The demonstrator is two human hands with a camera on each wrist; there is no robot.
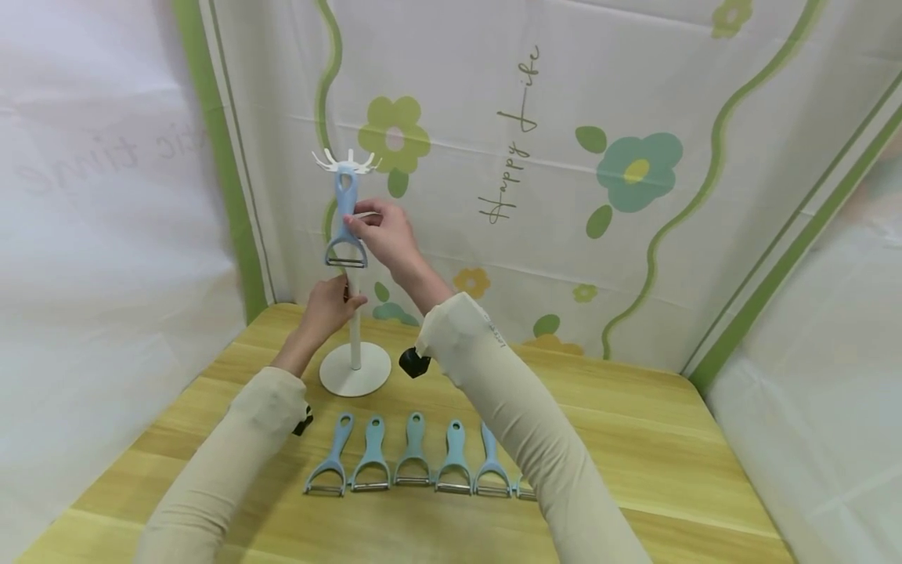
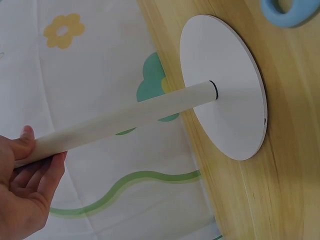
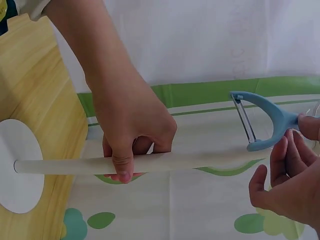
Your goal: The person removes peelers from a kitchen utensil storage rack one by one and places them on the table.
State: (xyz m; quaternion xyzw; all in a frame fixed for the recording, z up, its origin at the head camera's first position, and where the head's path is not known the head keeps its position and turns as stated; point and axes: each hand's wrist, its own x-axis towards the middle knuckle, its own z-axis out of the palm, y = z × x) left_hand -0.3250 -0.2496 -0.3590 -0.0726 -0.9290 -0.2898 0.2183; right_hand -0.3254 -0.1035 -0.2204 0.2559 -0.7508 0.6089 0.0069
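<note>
A white stand rises from a round base (image 1: 355,370) on the table, its top ringed with white hooks (image 1: 326,162). My left hand (image 1: 328,308) grips the pole (image 2: 125,117) partway up, thumb and fingers curled round it. Near the hooks, my right hand (image 1: 386,233) pinches a blue peeler (image 1: 345,205) by its handle. The peeler hangs upright, blade end down, with its handle hole level with the hooks; whether a hook passes through the hole I cannot tell. In the right wrist view the peeler's blade (image 3: 243,118) shows beside the pole.
Several blue and green peelers lie in a row on the wooden table (image 1: 634,439), one green peeler (image 1: 414,450) among them; my right sleeve covers part of the row's end. A flowered white curtain (image 1: 451,172) hangs behind the stand.
</note>
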